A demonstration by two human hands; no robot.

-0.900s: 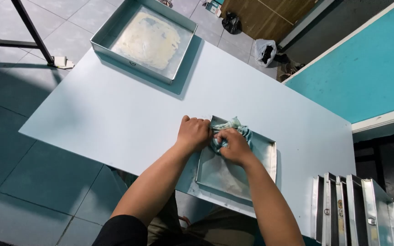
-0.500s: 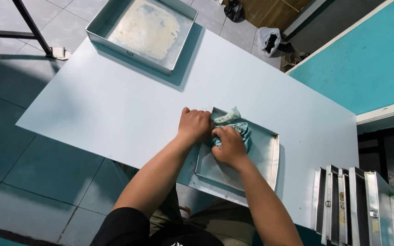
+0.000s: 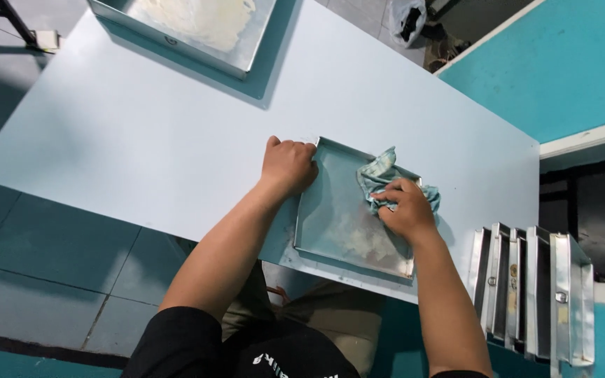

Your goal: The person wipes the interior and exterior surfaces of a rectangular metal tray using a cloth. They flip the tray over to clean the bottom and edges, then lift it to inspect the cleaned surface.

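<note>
A square metal tray (image 3: 330,183) lies on the pale blue table (image 3: 176,133) near its front edge. My left hand (image 3: 288,165) grips the tray's far left corner. My right hand (image 3: 405,208) holds a crumpled light blue-green cloth (image 3: 381,176) pressed against the tray's right side, over its rim. Whitish smears show on the tray's bottom near the front.
A bigger metal tray (image 3: 197,35) smeared with cream-coloured residue sits at the table's far left end. Several metal trays (image 3: 533,280) stand on edge in a row at the right. A teal wall (image 3: 568,56) rises beyond. Tiled floor lies to the left.
My right hand has swept the cloth from the tray's far left corner across to its right side. My left hand stays on the corner. The view has shifted down.
</note>
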